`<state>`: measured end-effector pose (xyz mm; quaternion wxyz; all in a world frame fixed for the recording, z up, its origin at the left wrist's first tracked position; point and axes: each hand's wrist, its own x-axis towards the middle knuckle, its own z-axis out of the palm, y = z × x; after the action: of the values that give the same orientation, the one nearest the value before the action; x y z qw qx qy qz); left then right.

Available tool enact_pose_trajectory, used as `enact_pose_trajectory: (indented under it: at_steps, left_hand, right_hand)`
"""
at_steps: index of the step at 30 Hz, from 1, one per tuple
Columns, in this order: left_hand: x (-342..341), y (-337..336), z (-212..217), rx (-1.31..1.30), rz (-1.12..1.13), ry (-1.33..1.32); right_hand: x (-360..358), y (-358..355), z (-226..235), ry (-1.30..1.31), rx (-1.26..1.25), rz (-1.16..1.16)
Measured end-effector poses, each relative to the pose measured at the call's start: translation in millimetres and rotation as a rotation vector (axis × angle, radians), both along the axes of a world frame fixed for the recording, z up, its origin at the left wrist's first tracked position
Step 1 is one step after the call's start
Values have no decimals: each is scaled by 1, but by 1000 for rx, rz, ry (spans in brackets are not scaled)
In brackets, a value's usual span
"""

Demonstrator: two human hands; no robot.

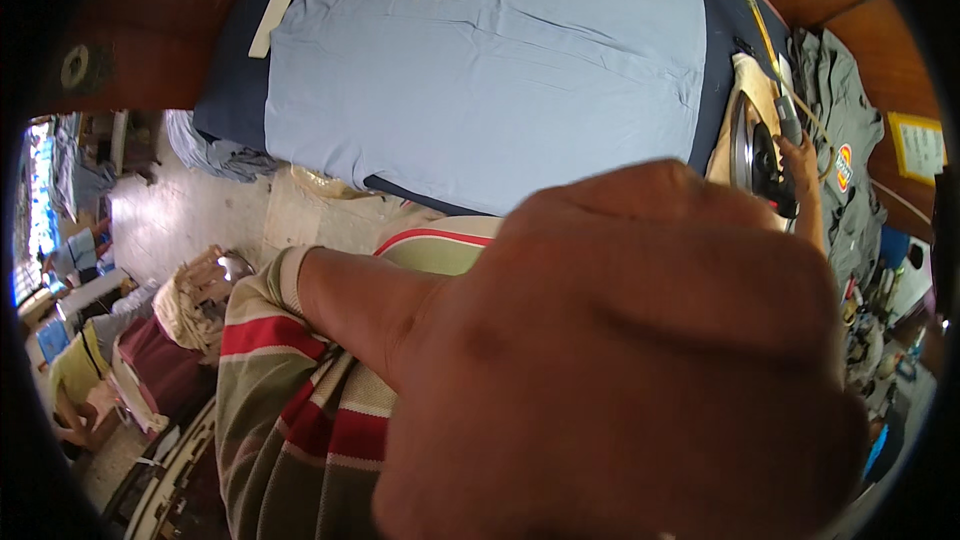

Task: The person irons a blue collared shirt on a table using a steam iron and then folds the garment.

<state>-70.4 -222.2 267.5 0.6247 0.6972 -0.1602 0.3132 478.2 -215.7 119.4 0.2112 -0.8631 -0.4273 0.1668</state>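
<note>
Iron (760, 155) stands upright, right hand (800, 155) grip on it.

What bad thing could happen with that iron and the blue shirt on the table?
The left hand is raised right in front of the camera and blocks much of the view, so the person may not see well. The right hand is on the iron, which stands at the table's edge beside the blue shirt; it could tip or burn skin. Its cord could snag.

I'm seeing daylight glaring in at far left, edges bending darkly, and my left hand (620, 360) blurring close up.
</note>
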Motion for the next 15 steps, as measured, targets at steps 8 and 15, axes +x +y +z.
enact_pose_trajectory:
  at_steps: [8,15]
  left_hand:
    - [-61,103,-83,178,1084,93]
    - [-245,198,-249,239,2066,1177]
  right_hand:
    - [-131,11,41,-506,-26,482]
    - [-317,57,33,-318,-294,524]
